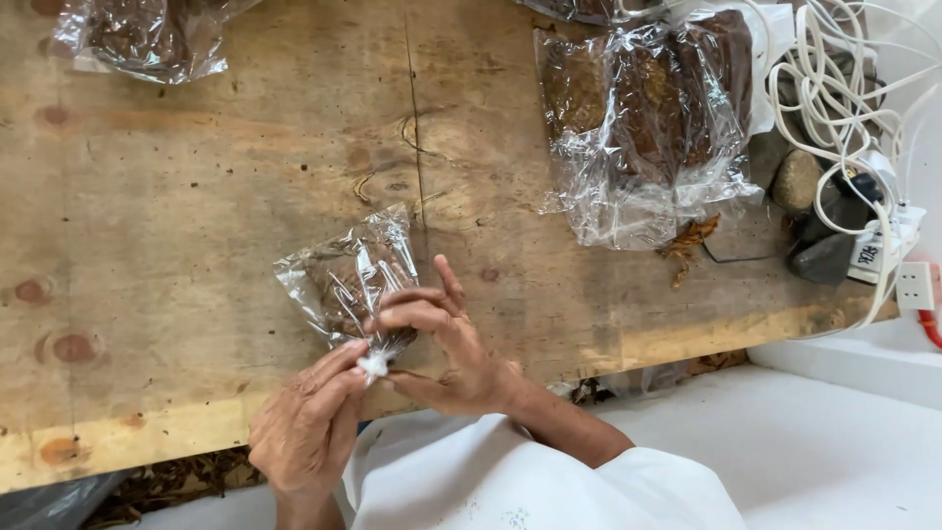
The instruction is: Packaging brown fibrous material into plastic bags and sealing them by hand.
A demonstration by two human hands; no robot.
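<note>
A small clear plastic bag point(345, 280) holding brown dried leaf lies on the wooden table point(196, 196) near its front edge. Its neck is gathered into a white twisted knot point(373, 366). My left hand point(309, 427) pinches that knot with thumb and fingertips. My right hand point(442, 339) rests against the bag's neck from the right, fingers curled over the plastic just above the knot.
A stack of larger clear bags of brown leaf point(648, 118) lies at the back right, another bag point(137, 39) at the back left. White cables and a power strip point(863, 147) with stones point(800, 182) crowd the right edge. Leaf crumbs point(692, 240) are scattered nearby.
</note>
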